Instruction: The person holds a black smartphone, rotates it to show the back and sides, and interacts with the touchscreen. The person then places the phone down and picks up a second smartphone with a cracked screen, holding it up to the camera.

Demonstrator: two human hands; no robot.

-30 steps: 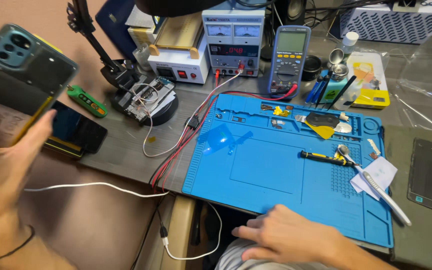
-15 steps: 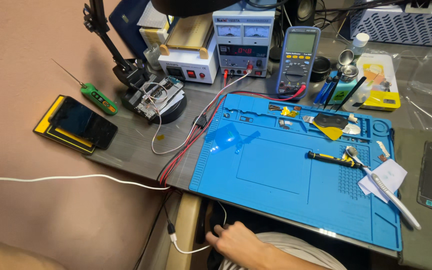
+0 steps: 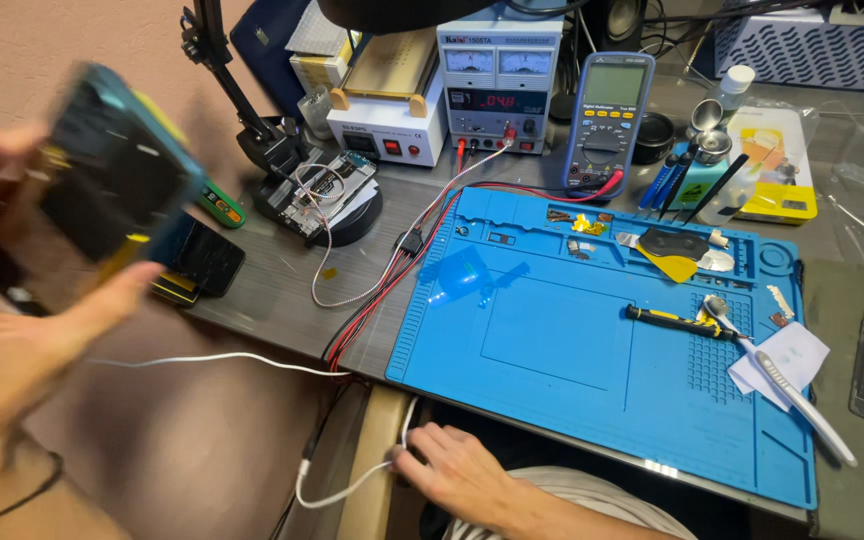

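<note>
I've got the opened phone (image 3: 102,180) gripped in my left hand (image 3: 22,340), blurred; right hand (image 3: 457,470) pinches the white cable (image 3: 342,490) below the blue mat (image 3: 592,350), likely lining up the plug

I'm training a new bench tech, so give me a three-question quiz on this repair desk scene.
1. True or false: the left hand holds a phone up off the desk.
2. What does the right hand touch: A) the screwdriver, B) the white cable, C) the multimeter?
3. Fill in: the screwdriver lies on the ____ mat.

Key: 1 true; 2 B; 3 blue.
</note>
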